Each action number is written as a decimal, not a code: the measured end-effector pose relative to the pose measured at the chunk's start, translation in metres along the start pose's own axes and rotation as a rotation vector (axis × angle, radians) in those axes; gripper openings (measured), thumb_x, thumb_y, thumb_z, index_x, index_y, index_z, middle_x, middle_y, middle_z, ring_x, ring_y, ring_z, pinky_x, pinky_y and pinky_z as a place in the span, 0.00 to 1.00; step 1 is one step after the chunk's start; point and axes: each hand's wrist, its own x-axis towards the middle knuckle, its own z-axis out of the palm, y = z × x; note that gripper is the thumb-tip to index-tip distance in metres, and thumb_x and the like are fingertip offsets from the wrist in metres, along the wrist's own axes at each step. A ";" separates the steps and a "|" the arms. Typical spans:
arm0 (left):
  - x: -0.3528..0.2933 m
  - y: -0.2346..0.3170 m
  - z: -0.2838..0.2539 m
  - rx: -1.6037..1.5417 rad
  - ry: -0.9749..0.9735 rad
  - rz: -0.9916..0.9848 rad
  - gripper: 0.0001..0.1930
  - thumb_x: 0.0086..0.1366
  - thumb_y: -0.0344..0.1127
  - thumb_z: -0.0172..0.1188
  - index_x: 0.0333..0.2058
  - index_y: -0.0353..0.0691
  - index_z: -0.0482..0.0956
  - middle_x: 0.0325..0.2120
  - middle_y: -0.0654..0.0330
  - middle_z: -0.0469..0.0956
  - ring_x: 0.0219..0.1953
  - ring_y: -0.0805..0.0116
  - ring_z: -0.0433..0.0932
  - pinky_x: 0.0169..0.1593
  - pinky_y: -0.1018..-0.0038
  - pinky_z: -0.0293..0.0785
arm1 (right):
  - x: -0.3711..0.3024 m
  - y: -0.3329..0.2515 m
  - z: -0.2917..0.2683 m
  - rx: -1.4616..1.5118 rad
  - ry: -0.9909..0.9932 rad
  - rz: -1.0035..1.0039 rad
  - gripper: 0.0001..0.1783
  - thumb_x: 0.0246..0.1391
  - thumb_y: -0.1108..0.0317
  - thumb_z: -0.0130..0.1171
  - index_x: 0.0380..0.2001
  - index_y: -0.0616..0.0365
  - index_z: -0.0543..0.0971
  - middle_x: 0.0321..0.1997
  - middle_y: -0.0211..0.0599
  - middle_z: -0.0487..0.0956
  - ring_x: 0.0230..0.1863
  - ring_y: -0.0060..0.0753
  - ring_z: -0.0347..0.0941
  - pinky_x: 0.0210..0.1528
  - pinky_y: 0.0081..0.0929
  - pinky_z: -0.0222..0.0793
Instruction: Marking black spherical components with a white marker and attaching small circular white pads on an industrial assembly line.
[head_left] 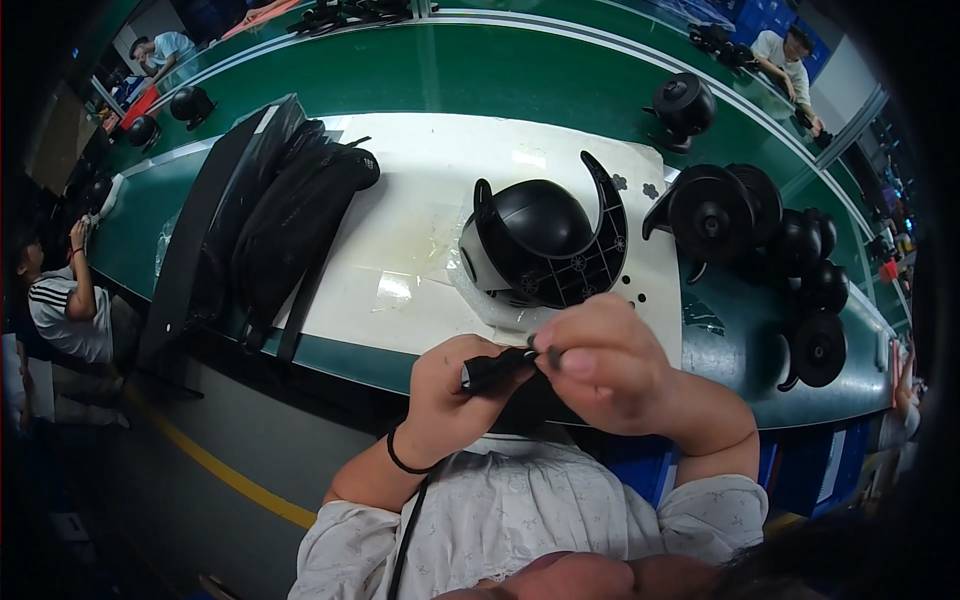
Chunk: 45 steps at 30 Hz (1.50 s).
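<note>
My left hand [445, 390] is closed around a narrow black piece [492, 372], held in front of my chest at the table's near edge; its kind is unclear. Close against it, the fingers of my right hand [618, 362] pinch a small dark round pad [555, 356]. Just beyond my hands rests a black rounded housing [540, 215] with a curved, ribbed base that ends in two horns. Clear plastic wrap [510, 315] lies under it. Several small black dots [627, 281] lie to its right.
A white mat [400, 170] covers part of the green table [400, 70]. Black mesh bags [300, 210] lie at the left. Several black round units [712, 215] stand at the right, with another unit [683, 105] farther back. Other people work around the line.
</note>
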 end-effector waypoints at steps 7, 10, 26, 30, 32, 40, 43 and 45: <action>-0.002 -0.004 -0.001 0.029 -0.002 -0.180 0.09 0.45 0.24 0.63 0.28 0.35 0.75 0.20 0.57 0.75 0.21 0.68 0.73 0.26 0.78 0.67 | -0.001 -0.008 -0.002 0.265 -0.287 -0.068 0.20 0.37 0.72 0.62 0.39 0.49 0.72 0.34 0.33 0.70 0.28 0.31 0.68 0.25 0.24 0.61; 0.001 -0.008 -0.002 0.166 0.030 0.093 0.12 0.43 0.24 0.65 0.30 0.40 0.77 0.30 0.56 0.73 0.30 0.63 0.71 0.32 0.73 0.66 | -0.005 0.006 -0.012 0.251 -0.069 0.155 0.21 0.39 0.83 0.55 0.40 0.58 0.67 0.35 0.38 0.70 0.31 0.34 0.68 0.28 0.24 0.63; 0.028 -0.019 0.017 0.382 0.043 0.253 0.11 0.40 0.25 0.63 0.27 0.43 0.78 0.60 0.38 0.38 0.63 0.40 0.39 0.60 0.61 0.44 | 0.010 0.031 -0.023 -0.083 -0.137 0.248 0.34 0.36 0.85 0.52 0.52 0.50 0.64 0.43 0.43 0.70 0.35 0.41 0.71 0.35 0.30 0.68; 0.029 -0.015 0.016 0.442 0.030 0.230 0.12 0.38 0.22 0.65 0.25 0.41 0.77 0.59 0.32 0.36 0.61 0.40 0.46 0.59 0.63 0.49 | 0.009 0.014 -0.029 -0.318 -0.281 0.063 0.32 0.36 0.78 0.56 0.51 0.48 0.66 0.46 0.46 0.71 0.42 0.45 0.71 0.36 0.32 0.69; 0.029 -0.019 0.017 0.453 0.058 0.258 0.12 0.37 0.22 0.66 0.25 0.41 0.77 0.59 0.33 0.36 0.61 0.40 0.45 0.60 0.63 0.48 | 0.007 0.014 -0.032 -0.218 -0.193 0.181 0.31 0.37 0.81 0.56 0.50 0.53 0.66 0.45 0.45 0.72 0.44 0.43 0.70 0.41 0.31 0.66; 0.029 -0.022 0.019 0.466 0.067 0.292 0.13 0.37 0.22 0.66 0.25 0.41 0.77 0.60 0.37 0.37 0.62 0.40 0.43 0.60 0.61 0.46 | -0.012 0.025 -0.034 -0.034 -0.152 0.468 0.27 0.44 0.80 0.51 0.49 0.56 0.56 0.31 0.32 0.75 0.43 0.26 0.68 0.52 0.35 0.44; 0.029 -0.024 0.020 0.458 0.071 0.297 0.12 0.37 0.22 0.66 0.24 0.41 0.76 0.60 0.37 0.36 0.62 0.40 0.44 0.60 0.61 0.46 | -0.016 0.029 -0.031 -0.077 -0.131 0.436 0.27 0.44 0.79 0.53 0.48 0.55 0.56 0.31 0.29 0.76 0.40 0.25 0.70 0.50 0.39 0.45; 0.029 -0.024 0.021 0.450 0.070 0.296 0.12 0.37 0.22 0.66 0.24 0.40 0.76 0.60 0.38 0.36 0.62 0.40 0.43 0.60 0.61 0.46 | -0.018 0.030 -0.031 -0.144 -0.132 0.382 0.27 0.44 0.78 0.53 0.48 0.54 0.56 0.32 0.28 0.77 0.40 0.26 0.71 0.49 0.39 0.45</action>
